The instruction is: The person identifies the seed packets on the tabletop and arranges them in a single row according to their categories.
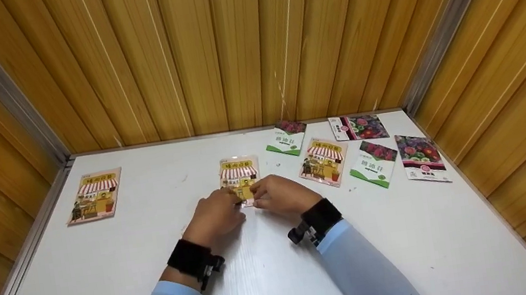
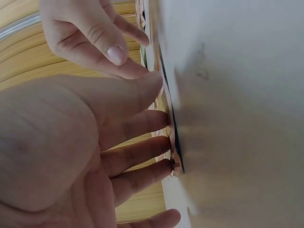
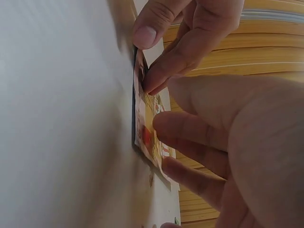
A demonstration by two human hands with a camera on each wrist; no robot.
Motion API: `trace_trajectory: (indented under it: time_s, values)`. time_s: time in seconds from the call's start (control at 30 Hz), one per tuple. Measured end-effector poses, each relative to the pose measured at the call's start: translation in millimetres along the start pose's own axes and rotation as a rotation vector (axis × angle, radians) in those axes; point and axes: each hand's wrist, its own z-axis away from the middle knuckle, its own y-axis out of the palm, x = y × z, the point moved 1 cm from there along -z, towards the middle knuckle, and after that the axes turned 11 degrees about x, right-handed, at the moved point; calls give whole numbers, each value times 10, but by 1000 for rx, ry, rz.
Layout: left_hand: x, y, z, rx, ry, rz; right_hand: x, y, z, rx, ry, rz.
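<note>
A seed-packet-like pouch [image 1: 239, 169] with a striped awning printed on it lies face up on the white table. Several fingertips of my left hand [image 1: 215, 213] rest on its face near the left lower edge, the thumb at the near edge. From the other side, my right hand [image 1: 282, 194] touches the pouch's right lower part with fairly straight fingers. In the left wrist view, the pouch [image 2: 166, 107] appears edge-on under the fingers. The right wrist view has the pouch [image 3: 147, 126] flat against the table, fingertips of both hands on it.
A matching pouch [image 1: 95, 197] lies at the far left, another [image 1: 324, 162] right of centre. Two green-and-white flower packets [image 1: 287, 139] and two pink-and-black flower packets [image 1: 359, 128] lie at the right. Wood-patterned walls [image 1: 239, 48] border the table [image 1: 82, 286].
</note>
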Motion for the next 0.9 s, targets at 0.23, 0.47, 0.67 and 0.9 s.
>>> trace_trajectory:
  time_s: [0.23,0.47,0.67,0.9]
  values:
    - [-15,28,-6,7,-22,-9,-63,19,39,19,72,51]
    - [-47,-1,1,9,-105,-53,-10,35,55,21,39,85]
    - [-64,-8,3,-40,-64,-98,23,50,70,9,-6,130]
    - [-17,30,14,-41,33,-39,9,35,82,39,-3,82]
